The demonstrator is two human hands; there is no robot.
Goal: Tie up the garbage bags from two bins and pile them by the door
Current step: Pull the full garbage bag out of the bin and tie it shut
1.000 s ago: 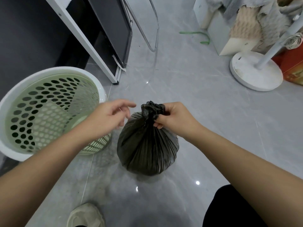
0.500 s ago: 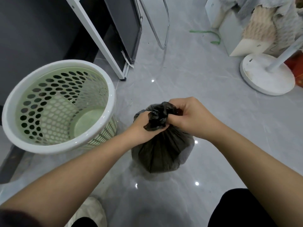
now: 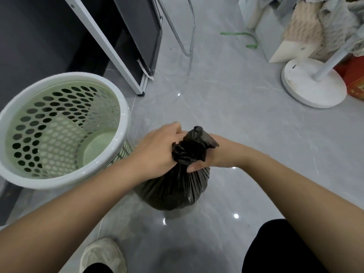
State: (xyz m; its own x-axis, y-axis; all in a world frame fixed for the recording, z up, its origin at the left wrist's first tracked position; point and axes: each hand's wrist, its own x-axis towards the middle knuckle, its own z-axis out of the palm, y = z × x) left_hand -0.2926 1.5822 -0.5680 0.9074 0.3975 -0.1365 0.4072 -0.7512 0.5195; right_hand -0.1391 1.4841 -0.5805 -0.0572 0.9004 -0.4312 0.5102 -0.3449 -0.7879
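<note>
One bag (image 3: pixel 173 191) sits on the floor (image 3: pixel 246 134), just beside the bin and in front of the person's feet. It is thin black plastic, round and full. The film is pleated into fine folds that run up to a bunched neck with a crumpled tuft on top. Two hands hold that neck. The left hand (image 3: pixel 157 149) wraps it from the bin side with its fingers curled tight round the plastic. The right hand (image 3: pixel 211 159) comes from the other side and is mostly hidden behind the tuft; the fingertips that show are clamped under the neck.

One bin (image 3: pixel 59 79) stands upright, touching or nearly touching the bag. It is round, of pale green plastic, with a thick white rim and walls pierced with rows of oval holes.

The floor is glossy grey tile with faint veins and small light spots. One worn pale shoe (image 3: pixel 102 255) shows at the bottom edge. Farther off are one white disc-shaped fan base (image 3: pixel 313 85), one bent chrome tube (image 3: pixel 190 36), one dark panel (image 3: pixel 137 26) and one green strip (image 3: pixel 250 39).
</note>
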